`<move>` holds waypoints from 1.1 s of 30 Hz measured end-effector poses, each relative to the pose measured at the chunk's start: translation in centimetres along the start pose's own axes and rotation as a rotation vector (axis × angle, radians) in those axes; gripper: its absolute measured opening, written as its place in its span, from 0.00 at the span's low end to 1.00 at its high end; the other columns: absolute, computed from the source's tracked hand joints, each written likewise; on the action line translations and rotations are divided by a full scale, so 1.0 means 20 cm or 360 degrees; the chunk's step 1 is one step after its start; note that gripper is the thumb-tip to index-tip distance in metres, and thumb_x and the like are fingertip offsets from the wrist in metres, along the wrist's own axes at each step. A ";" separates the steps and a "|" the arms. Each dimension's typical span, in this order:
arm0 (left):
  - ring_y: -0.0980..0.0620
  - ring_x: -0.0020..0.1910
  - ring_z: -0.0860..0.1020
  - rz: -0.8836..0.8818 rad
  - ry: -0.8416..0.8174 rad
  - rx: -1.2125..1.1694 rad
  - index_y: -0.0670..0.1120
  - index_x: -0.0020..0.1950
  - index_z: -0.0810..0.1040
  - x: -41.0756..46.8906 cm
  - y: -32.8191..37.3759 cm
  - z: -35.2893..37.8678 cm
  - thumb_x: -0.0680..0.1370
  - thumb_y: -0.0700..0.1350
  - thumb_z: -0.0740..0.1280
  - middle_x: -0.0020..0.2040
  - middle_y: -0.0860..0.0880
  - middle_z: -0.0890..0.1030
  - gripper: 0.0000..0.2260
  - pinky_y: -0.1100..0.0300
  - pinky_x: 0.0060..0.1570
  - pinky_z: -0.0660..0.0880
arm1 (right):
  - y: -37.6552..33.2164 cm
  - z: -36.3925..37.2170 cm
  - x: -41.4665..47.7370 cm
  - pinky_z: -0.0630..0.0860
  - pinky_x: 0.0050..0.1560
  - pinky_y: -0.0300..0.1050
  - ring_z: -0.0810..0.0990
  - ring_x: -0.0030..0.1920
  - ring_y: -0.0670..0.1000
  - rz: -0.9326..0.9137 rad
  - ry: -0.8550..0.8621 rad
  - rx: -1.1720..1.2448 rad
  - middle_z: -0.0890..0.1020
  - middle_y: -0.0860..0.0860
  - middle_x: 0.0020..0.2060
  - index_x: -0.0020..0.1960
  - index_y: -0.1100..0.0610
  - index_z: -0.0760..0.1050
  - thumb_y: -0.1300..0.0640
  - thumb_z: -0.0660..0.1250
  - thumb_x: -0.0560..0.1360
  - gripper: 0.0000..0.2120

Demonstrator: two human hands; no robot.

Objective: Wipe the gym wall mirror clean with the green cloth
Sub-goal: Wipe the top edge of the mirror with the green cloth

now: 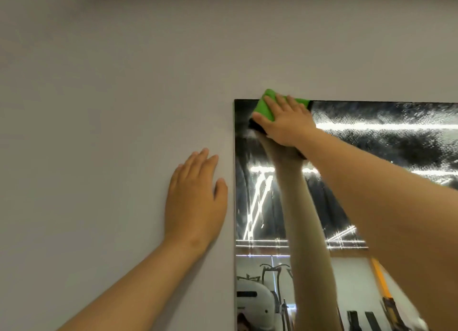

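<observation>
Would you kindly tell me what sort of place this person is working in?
Probably a gym: the wall mirror reflects what looks like a white exercise machine with handlebars, and long ceiling strip lights.

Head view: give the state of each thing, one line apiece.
Mirror: on the wall, speckled film across its upper right.
Green cloth: pressed flat on the mirror's top left corner.
Right hand: fingers straight, pressing the cloth.
Left hand: flat on the wall, beside the mirror.
</observation>
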State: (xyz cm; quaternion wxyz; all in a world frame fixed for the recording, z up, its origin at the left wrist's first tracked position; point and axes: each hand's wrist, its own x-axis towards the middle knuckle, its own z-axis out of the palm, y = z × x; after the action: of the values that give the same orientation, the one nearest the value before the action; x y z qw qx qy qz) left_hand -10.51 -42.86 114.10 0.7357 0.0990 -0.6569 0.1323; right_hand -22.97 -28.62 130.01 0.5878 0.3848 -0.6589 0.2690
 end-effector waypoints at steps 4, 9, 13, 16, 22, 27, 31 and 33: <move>0.56 0.80 0.52 0.0018 -0.0011 0.0001 0.50 0.80 0.60 0.00 -0.01 -0.01 0.84 0.47 0.56 0.81 0.53 0.57 0.23 0.64 0.75 0.40 | 0.09 -0.01 -0.06 0.40 0.78 0.54 0.40 0.80 0.56 0.0128 -0.0028 0.0009 0.44 0.53 0.81 0.82 0.49 0.43 0.32 0.44 0.81 0.36; 0.55 0.80 0.54 0.0001 -0.0006 0.0020 0.49 0.79 0.62 0.00 0.01 -0.01 0.84 0.49 0.55 0.80 0.52 0.59 0.23 0.61 0.77 0.44 | -0.20 0.03 -0.09 0.38 0.78 0.54 0.38 0.80 0.58 -0.0138 -0.0062 -0.0053 0.41 0.53 0.81 0.82 0.48 0.41 0.30 0.45 0.79 0.38; 0.55 0.80 0.53 -0.0009 -0.0024 0.0043 0.50 0.79 0.62 0.00 0.00 -0.01 0.84 0.49 0.55 0.80 0.52 0.59 0.22 0.60 0.77 0.44 | -0.29 0.03 -0.10 0.37 0.78 0.53 0.37 0.80 0.56 -0.0348 -0.0148 -0.0046 0.41 0.52 0.81 0.82 0.46 0.41 0.29 0.48 0.79 0.39; 0.53 0.79 0.55 0.0014 -0.0026 0.0052 0.48 0.79 0.64 0.00 -0.01 -0.01 0.83 0.50 0.53 0.80 0.51 0.60 0.23 0.59 0.77 0.46 | -0.09 0.01 -0.08 0.40 0.78 0.51 0.41 0.81 0.54 -0.0191 -0.0066 -0.0021 0.44 0.52 0.81 0.82 0.48 0.43 0.30 0.50 0.79 0.39; 0.55 0.80 0.52 0.0041 -0.0033 0.0043 0.49 0.80 0.60 0.00 -0.03 -0.01 0.84 0.48 0.56 0.81 0.53 0.57 0.23 0.62 0.76 0.43 | 0.29 -0.06 -0.11 0.41 0.79 0.54 0.41 0.80 0.58 0.0270 -0.0083 0.0028 0.44 0.56 0.81 0.82 0.50 0.43 0.28 0.47 0.78 0.41; 0.52 0.79 0.57 0.0045 -0.0001 0.0084 0.48 0.78 0.65 0.00 -0.03 0.00 0.83 0.49 0.54 0.79 0.50 0.62 0.23 0.60 0.75 0.46 | -0.06 0.02 -0.19 0.37 0.77 0.55 0.38 0.80 0.57 -0.0088 -0.0079 0.0012 0.41 0.54 0.81 0.82 0.47 0.40 0.25 0.47 0.75 0.44; 0.51 0.79 0.57 0.0035 -0.0013 0.0098 0.47 0.78 0.65 0.00 -0.04 0.01 0.84 0.48 0.55 0.79 0.49 0.62 0.22 0.57 0.77 0.48 | -0.08 0.03 -0.20 0.38 0.78 0.54 0.37 0.80 0.56 -0.0155 -0.0120 -0.0009 0.40 0.53 0.81 0.82 0.48 0.39 0.25 0.50 0.75 0.46; 0.51 0.79 0.58 0.0039 -0.0005 0.0101 0.47 0.78 0.65 0.00 -0.03 0.00 0.83 0.49 0.55 0.79 0.49 0.63 0.22 0.58 0.76 0.48 | 0.05 0.01 -0.18 0.40 0.79 0.54 0.39 0.80 0.57 0.0001 -0.0051 -0.0052 0.41 0.55 0.81 0.82 0.50 0.39 0.25 0.50 0.75 0.46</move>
State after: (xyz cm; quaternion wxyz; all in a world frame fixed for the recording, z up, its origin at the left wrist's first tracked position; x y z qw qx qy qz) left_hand -10.34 -43.51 114.15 0.7294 0.1144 -0.6547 0.1621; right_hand -23.93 -27.56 126.47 0.5833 0.3791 -0.6726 0.2523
